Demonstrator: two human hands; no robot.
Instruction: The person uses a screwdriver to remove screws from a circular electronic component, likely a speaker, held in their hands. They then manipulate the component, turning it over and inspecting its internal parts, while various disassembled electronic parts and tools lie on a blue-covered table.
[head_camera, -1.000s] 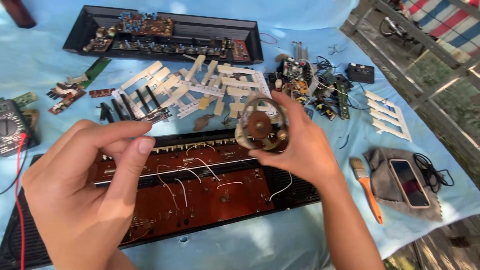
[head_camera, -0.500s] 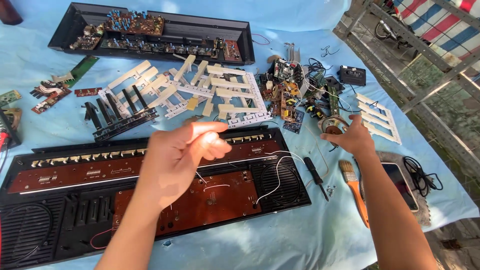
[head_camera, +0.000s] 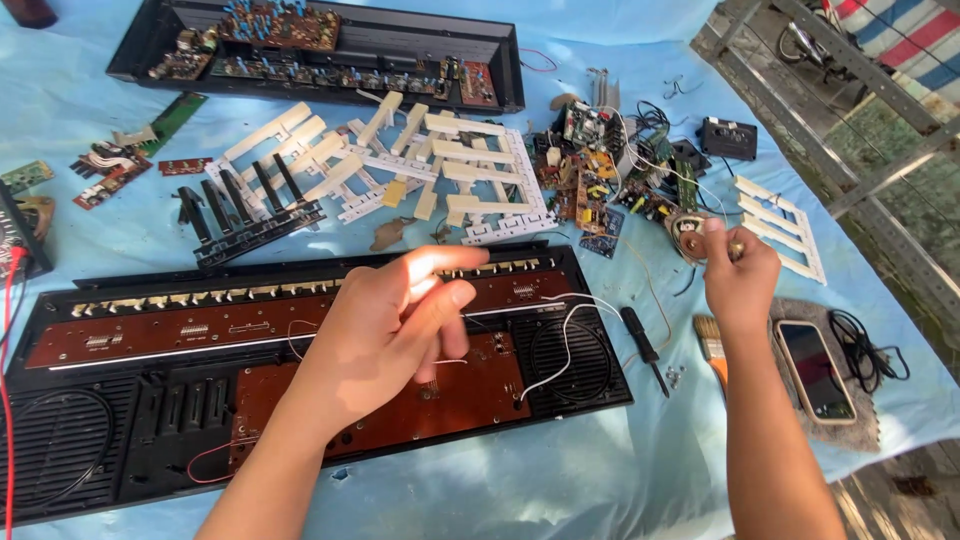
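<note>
While you look down: a blue sheet (head_camera: 620, 470) carries everything, and both of your hands are over it.
Right hand: your right hand (head_camera: 738, 275) sits near the sheet's right edge, fingers closed together on a small round speaker (head_camera: 688, 236), which is low on the sheet at the right end of the loose boards.
Left hand: your left hand (head_camera: 395, 325) hovers over the open keyboard case (head_camera: 90, 440), fingers loosely curled and slightly apart, holding nothing that shows.
Case: it lies along the near edge of the sheet, brown circuit board (head_camera: 250, 330) up, with white wires (head_camera: 565, 330) running across its right end.
Screwdriver: a black screwdriver (head_camera: 643, 345) lies just beside the case's right end.
Brush: an orange-handled brush (head_camera: 712, 345) lies under your right wrist.
Phone: a phone (head_camera: 815, 370) rests on a grey cloth (head_camera: 865, 425) near the right edge.
Keys: white keys (head_camera: 440, 165) and black keys (head_camera: 240, 205) lie mid-sheet, beyond the case.
Boards: a heap of small boards (head_camera: 600, 175) and wires lies right of the white keys.
Far edge: a second black case (head_camera: 330, 50) with boards inside lies along it.
</note>
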